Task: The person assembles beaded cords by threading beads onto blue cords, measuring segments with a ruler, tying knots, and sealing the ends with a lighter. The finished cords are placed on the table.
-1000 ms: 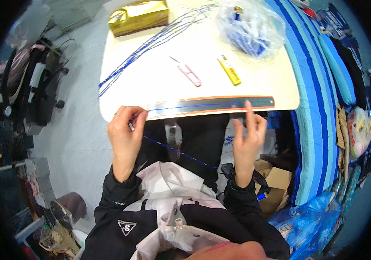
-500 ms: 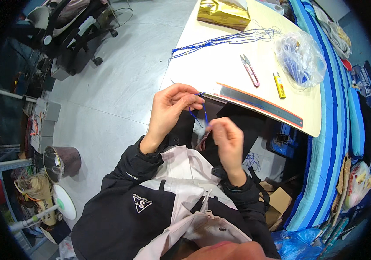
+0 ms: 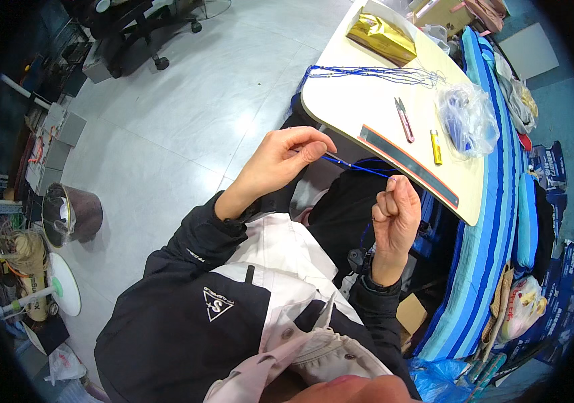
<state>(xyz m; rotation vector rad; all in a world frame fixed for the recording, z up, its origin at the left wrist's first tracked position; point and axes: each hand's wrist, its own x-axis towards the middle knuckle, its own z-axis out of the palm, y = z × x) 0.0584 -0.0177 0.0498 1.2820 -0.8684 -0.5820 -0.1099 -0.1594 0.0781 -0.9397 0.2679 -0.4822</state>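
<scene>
A thin blue cord [image 3: 362, 167] runs taut between my two hands, just off the near edge of the table and above my lap. My left hand [image 3: 280, 161] pinches one end between thumb and forefinger. The other end is gripped by my right hand [image 3: 396, 211], its fingers curled in. A loose loop of the cord arches over the taut part. On the table beyond my hands lie a metal ruler [image 3: 408, 164] with an orange border, a pair of pink-handled thread snips [image 3: 404, 121] and a yellow lighter [image 3: 436, 147].
A bundle of blue cords [image 3: 367, 72] lies across the pale table [image 3: 341, 111], near a gold packet [image 3: 382, 39]. A clear plastic bag [image 3: 468, 121] sits at the right. Blue striped fabric [image 3: 485, 235] runs along that side. A bin [image 3: 72, 213] stands on the floor at left.
My hands have moved apart, the right one swinging right and turning over, and the cord between them is now stretched taut. The view has shifted, so the table sits further right.
</scene>
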